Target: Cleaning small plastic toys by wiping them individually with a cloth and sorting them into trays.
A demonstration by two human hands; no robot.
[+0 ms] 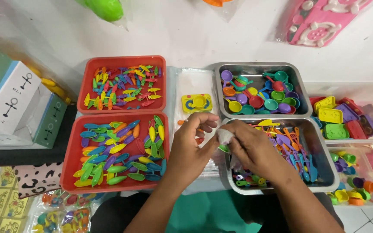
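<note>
Two red trays (72,151) of bright plastic toy pieces sit at nine o'clock of the hands and steel trays (320,164) of toy cookware at three, with green-and-white boxes (9,97) at the far left. At centre, the right hand (255,149) and left hand (191,149) meet, fingers closed on a small clear bag (225,137), with a green piece (223,148) just below. A yellow toy stove (197,103) lies at twelve o'clock, nearer the left hand.

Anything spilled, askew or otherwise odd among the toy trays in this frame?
Nothing stands out. The red trays and metal trays sit squarely side by side with the coloured toy pieces inside them. The left hand and right hand meet over a small clear bag between the trays.
</note>
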